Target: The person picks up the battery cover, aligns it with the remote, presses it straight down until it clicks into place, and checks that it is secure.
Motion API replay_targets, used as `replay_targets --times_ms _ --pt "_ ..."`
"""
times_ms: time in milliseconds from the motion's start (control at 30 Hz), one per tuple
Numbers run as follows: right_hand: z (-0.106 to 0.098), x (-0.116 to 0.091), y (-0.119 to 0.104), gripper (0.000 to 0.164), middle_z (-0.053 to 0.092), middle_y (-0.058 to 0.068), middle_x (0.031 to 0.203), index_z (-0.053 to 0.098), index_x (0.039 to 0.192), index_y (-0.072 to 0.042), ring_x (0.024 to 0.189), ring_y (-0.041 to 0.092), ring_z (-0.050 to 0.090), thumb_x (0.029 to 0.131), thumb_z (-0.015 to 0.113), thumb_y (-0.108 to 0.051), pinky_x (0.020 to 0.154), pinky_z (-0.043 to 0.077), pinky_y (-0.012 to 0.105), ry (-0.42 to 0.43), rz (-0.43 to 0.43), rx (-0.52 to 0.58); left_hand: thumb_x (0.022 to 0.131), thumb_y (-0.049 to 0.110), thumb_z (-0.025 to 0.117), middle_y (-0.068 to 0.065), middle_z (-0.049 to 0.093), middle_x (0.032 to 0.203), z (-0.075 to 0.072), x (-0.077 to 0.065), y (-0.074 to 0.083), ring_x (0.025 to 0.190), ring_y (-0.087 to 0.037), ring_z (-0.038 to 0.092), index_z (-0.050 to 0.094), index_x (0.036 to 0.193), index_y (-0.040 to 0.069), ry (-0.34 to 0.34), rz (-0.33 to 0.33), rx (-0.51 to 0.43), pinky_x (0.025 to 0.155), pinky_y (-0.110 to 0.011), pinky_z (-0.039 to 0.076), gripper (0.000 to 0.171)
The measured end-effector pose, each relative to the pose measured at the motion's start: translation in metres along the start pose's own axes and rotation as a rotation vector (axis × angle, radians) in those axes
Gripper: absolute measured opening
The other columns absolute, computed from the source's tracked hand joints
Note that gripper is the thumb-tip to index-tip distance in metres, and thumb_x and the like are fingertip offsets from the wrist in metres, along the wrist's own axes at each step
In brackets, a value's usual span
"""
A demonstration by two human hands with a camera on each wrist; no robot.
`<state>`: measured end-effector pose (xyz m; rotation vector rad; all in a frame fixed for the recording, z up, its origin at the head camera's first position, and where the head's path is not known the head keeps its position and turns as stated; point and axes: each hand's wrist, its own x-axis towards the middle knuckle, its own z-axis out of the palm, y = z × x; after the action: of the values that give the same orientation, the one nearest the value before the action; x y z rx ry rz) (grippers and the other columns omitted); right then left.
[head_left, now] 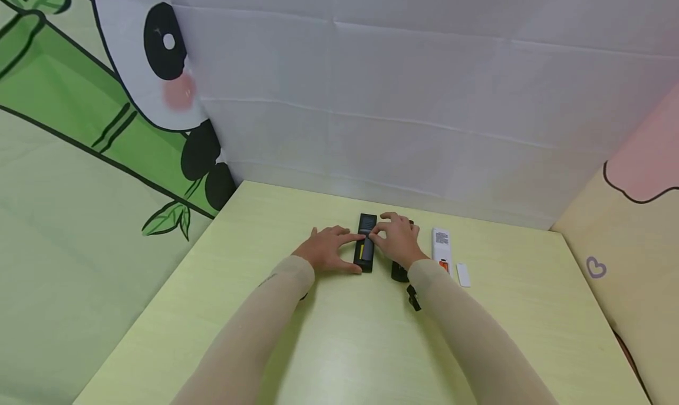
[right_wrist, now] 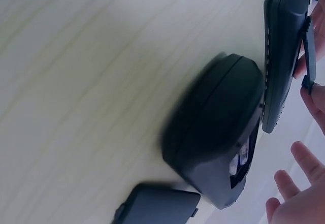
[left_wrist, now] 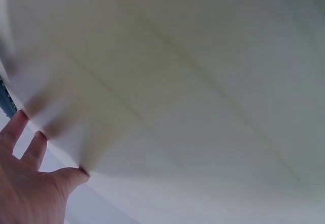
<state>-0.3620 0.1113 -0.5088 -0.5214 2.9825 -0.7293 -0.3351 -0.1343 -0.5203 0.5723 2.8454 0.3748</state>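
A black remote control (head_left: 364, 222) lies back up on the table, its battery bay uncovered with a yellow battery showing. My right hand (head_left: 399, 240) pinches a dark battery cover (right_wrist: 309, 51), which stands tilted over the remote's back. My left hand (head_left: 331, 250) spreads its fairly straight fingers beside the remote, index finger on its back and thumb at its near end. Under my right wrist sits a black, mouse-shaped device (right_wrist: 218, 117) with an opening in it, partly hidden in the head view. In the left wrist view the left hand (left_wrist: 35, 183) shows at the lower left.
A loose black cover (right_wrist: 162, 203) lies near the mouse-shaped device. To the right are a white remote (head_left: 441, 246) with an orange item in its bay and a small white cover (head_left: 463, 275). A hanging cloth (head_left: 371, 98) borders the table (head_left: 339, 346) at the back.
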Motion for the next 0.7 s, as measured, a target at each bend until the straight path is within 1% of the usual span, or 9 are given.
replay_targets --times_ms 200,467,700 --pt "0.001 0.000 -0.002 0.022 0.055 0.016 0.180 0.091 0.115 -0.022 0.169 0.054 0.044 0.118 0.075 -0.037 0.133 0.033 0.082 0.014 -0.019 -0.019 0.094 0.088 0.080 -0.007 0.052 0.187 0.000 -0.001 0.001 0.176 -0.041 0.048 0.049 0.179 0.050 0.009 -0.001 -0.012 0.140 -0.089 0.027 0.098" --pt "0.007 -0.007 -0.008 0.022 0.057 0.016 0.179 0.091 0.117 -0.022 0.168 0.054 0.047 0.119 0.075 -0.036 0.131 0.035 0.081 0.029 -0.024 -0.022 0.094 0.089 0.078 -0.005 0.050 0.188 0.002 -0.006 -0.002 0.177 -0.040 0.046 0.046 0.180 0.051 -0.005 0.004 0.002 0.141 -0.088 0.026 0.100" --pt "0.010 -0.012 -0.015 0.022 0.058 0.016 0.177 0.091 0.119 -0.022 0.166 0.053 0.049 0.118 0.075 -0.037 0.130 0.037 0.080 0.039 -0.024 -0.021 0.094 0.089 0.078 -0.006 0.051 0.187 0.004 -0.009 -0.005 0.177 -0.040 0.046 0.047 0.180 0.051 -0.002 0.010 0.004 0.140 -0.089 0.026 0.099"
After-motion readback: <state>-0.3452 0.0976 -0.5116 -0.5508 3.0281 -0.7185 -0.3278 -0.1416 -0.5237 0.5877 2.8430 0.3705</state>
